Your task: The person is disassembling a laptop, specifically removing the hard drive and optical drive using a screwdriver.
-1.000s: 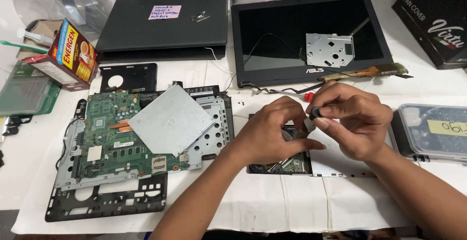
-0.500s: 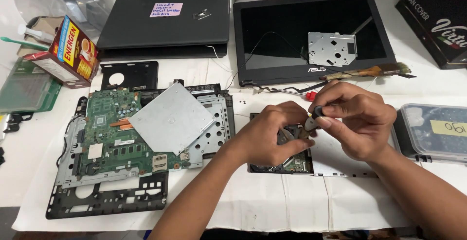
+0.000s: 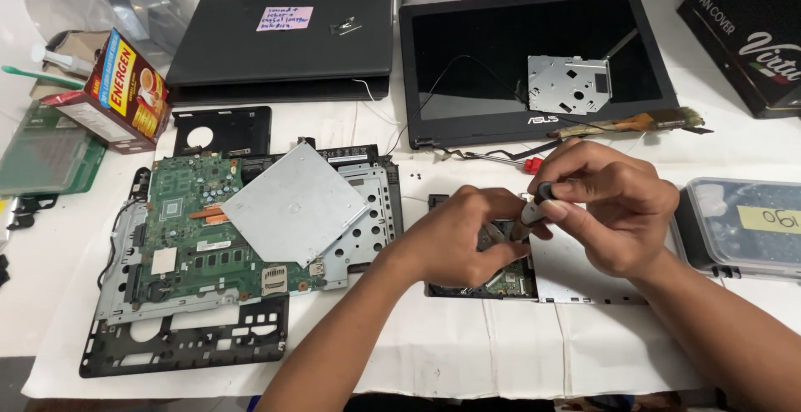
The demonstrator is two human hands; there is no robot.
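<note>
A: Screwdriver (image 3: pixel 544 192), dark-handled and small, sits pinched in the right hand (image 3: pixel 613 212), tip pointing down at the small dark component (image 3: pixel 501 272) on the white table cover (image 3: pixel 467 345). Start from the biggest items.

B: Detached laptop screen (image 3: pixel 467 53) lies flat at the top right with a perforated metal bracket (image 3: pixel 570 84) on it. Closed black laptop (image 3: pixel 284 36) top left, pink note on the lid. Green motherboard (image 3: pixel 188 228) in its black frame at left, with a silver drive plate (image 3: pixel 294 203) lying tilted across it.

A: Smaller things?

B: Clear plastic case (image 3: pixel 743 228) at right edge, red-and-yellow carton (image 3: pixel 117 90) at left, a red-handled tool (image 3: pixel 509 160) just behind the hands.

A: Hands?

B: Left hand (image 3: pixel 455 241) is curled over the component, pressing it down. Right hand's fingers are closed around the screwdriver handle, just above the left fingertips.

A: Risks, judged from this?

B: Tip could slip off the fastener and gouge the board or jab the left fingers, since they are so close. A freed screw could roll off into the clutter. The fastener itself is hidden by the hands.
</note>
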